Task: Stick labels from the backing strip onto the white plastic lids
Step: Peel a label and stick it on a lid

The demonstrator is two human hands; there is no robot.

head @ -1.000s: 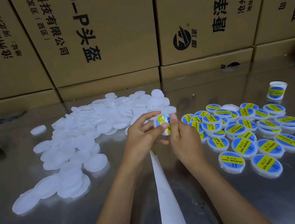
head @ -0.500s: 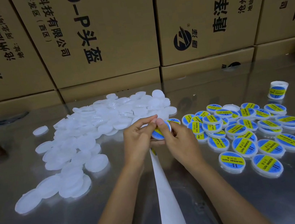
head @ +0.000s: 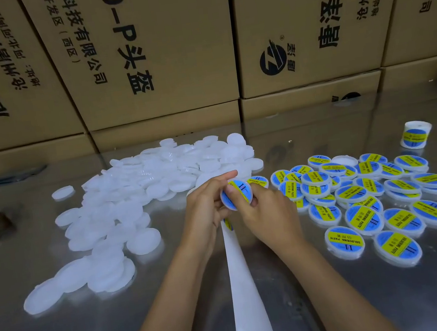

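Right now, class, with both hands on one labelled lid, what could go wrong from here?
1. The right hand thumb rubs the label on the held lid; uneven pressure could leave a crease or bubble.
2. The backing strip hangs loose under the left hand; it might slip or snag.
3. Finished labelled lids overlap; adding another carelessly could scuff labels.

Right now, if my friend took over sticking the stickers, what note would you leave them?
Left hand and right hand both hold one lid above the table; its blue label is on and the right thumb presses it.
Backing strip runs from under the hands toward you.
Done: labelled lids lie on the right.
Left: the plain white lids piled on the left.
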